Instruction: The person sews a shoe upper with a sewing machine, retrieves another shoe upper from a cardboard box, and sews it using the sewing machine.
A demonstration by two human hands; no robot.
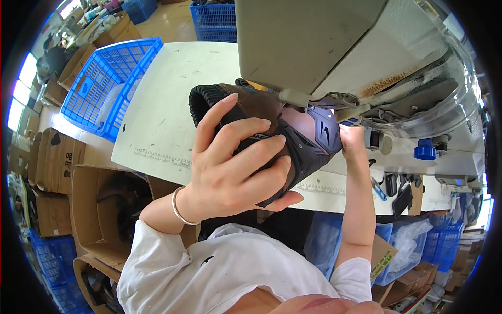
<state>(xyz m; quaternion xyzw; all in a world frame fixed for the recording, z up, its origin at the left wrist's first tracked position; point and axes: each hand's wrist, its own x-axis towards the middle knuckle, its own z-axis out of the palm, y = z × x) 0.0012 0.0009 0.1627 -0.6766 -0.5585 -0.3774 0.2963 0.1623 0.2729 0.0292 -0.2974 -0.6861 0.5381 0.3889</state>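
A brown and dark blue shoe upper with a black ribbed collar is held up under the head of a grey sewing machine. My left hand wraps around the shoe upper from the near side, fingers spread over its dark side panel. My right hand grips the upper's far right end, right below the machine's presser foot. A thin bracelet sits on my left wrist.
The white worktable carries a printed ruler strip along its near edge. A blue plastic crate stands to the left, another at the back. Open cardboard boxes sit on the floor left. Tools hang below the table at right.
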